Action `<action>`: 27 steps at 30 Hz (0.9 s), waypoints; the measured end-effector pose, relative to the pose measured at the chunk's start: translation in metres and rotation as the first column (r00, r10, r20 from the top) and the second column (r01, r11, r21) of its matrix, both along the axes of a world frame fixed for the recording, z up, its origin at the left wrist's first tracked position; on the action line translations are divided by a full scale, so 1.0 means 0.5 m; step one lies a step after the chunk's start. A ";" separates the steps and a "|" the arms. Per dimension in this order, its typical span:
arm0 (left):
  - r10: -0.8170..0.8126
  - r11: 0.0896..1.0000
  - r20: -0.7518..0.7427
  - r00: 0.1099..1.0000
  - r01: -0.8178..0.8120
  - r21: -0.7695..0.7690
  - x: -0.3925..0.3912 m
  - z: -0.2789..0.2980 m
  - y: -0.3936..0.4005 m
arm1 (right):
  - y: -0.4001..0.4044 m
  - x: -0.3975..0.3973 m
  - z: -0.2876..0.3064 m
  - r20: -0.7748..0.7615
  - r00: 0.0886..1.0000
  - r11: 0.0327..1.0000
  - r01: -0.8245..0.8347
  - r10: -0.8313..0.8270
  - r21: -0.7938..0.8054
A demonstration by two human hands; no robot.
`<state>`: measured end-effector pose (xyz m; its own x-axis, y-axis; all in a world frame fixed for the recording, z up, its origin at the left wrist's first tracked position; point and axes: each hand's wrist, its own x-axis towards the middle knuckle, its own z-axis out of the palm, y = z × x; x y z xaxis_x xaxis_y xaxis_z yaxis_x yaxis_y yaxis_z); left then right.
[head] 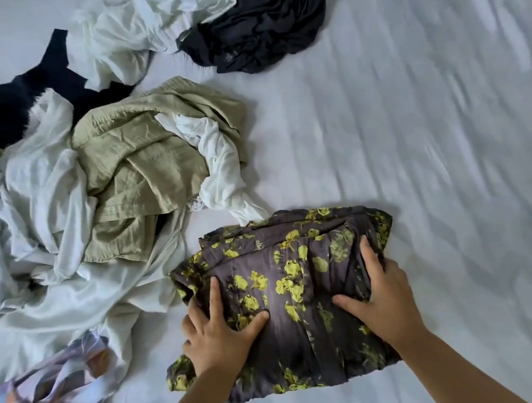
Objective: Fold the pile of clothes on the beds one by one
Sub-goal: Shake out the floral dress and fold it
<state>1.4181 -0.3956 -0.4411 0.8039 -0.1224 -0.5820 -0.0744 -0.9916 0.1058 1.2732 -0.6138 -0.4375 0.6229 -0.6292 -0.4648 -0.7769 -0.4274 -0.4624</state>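
A dark grey garment with yellow-green flowers lies folded into a rough rectangle on the white bed sheet, near the front. My left hand grips its left side, thumb and forefinger on top and the other fingers curled round the edge. My right hand grips its right side the same way. To the left lies the unfolded pile: an olive-green garment, white garments, and a twisted white piece whose end touches the floral garment's far edge.
A dark navy garment lies at the far left. A crumpled white garment and a black one sit at the back. A lilac and orange patterned garment is at the front left. Bare sheet spreads to the right.
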 end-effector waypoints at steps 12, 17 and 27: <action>0.103 0.784 -0.355 0.929 -0.296 -0.546 -0.063 0.104 -0.141 | -0.094 -0.072 0.076 0.082 0.996 0.994 -0.033 0.025 0.102; -0.067 0.626 -0.196 0.978 -0.111 -0.772 -0.166 0.229 -0.326 | -0.243 -0.158 0.212 0.157 0.987 0.999 0.039 -0.037 -0.011; -0.268 0.335 -0.073 0.961 0.022 -0.942 -0.400 0.440 -0.698 | -0.606 -0.478 0.481 0.389 0.884 0.929 0.339 -0.260 -0.149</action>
